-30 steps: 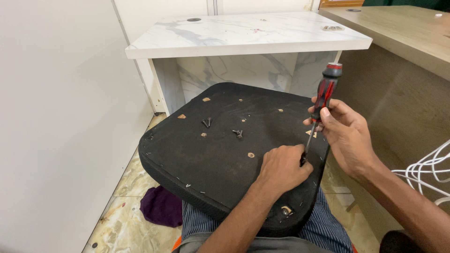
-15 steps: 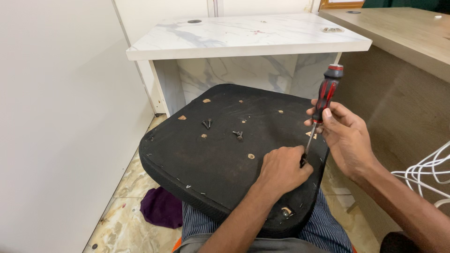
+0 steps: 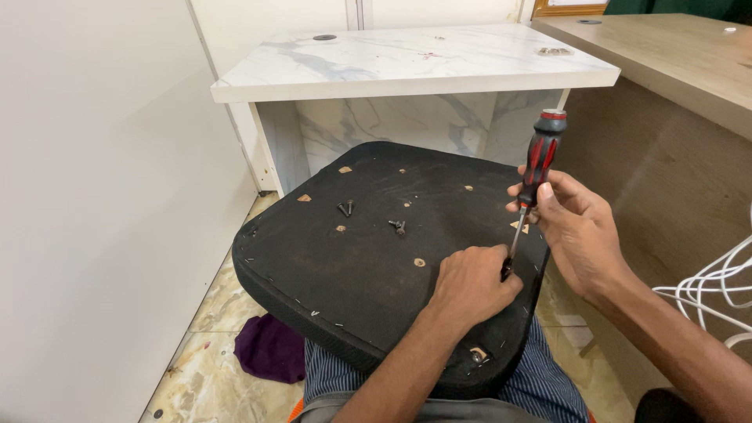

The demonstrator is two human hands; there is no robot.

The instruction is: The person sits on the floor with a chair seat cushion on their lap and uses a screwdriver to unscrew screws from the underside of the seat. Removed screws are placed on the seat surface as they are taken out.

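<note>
Upturned black fabric-covered chair seat (image 3: 368, 258) sits on my lap. Right hand (image 3: 576, 231) grips the red-and-black screwdriver (image 3: 535, 176) at the seat's right edge; left hand (image 3: 470, 286) pinches its tip. Looks mid-screwing; keep it straight and twist next. Loose black screws (image 3: 372, 217) lie mid-seat.

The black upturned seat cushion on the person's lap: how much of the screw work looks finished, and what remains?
Done: two loose dark screws lie on the black seat underside, and several bare screw holes show. In hand: the right hand holds the red-and-black screwdriver, tip down near the seat's right edge, where the left hand steadies it. Left: whatever sits under the tip is hidden; a metal fitting remains at the near edge.
</note>
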